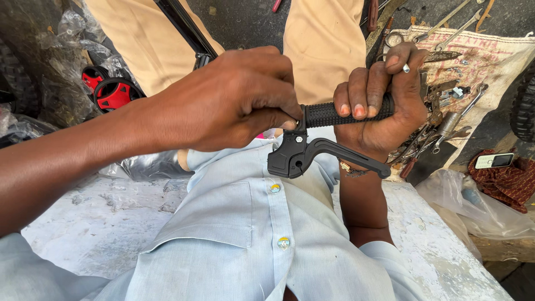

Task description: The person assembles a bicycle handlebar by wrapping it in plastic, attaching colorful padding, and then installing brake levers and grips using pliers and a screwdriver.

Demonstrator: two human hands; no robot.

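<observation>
Grip (pixel 334 114): black rubber, ribbed, matt. Brake lever (pixel 312 156): black plastic, smooth, slight sheen. Shirt (pixel 251 234): light blue woven cloth, soft; glossy buttons. Trousers (pixel 323 39): tan cloth, matt. Ledge (pixel 106 223): white painted masonry, rough, chipped. Sack (pixel 496 56): coarse off-white cloth, stained. Spanners (pixel 446 22): bare metal, dull grey shine. Bag (pixel 485 212): thin clear plastic, crinkled, glossy. Wheel (pixel 114 95): red and black plastic, glossy.

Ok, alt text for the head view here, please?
Two bare hands hold a black handlebar grip with brake lever: right hand wrapped around the grip, left hand pinching its inner end. Spanners and small tools lie on a cloth to the right.
</observation>
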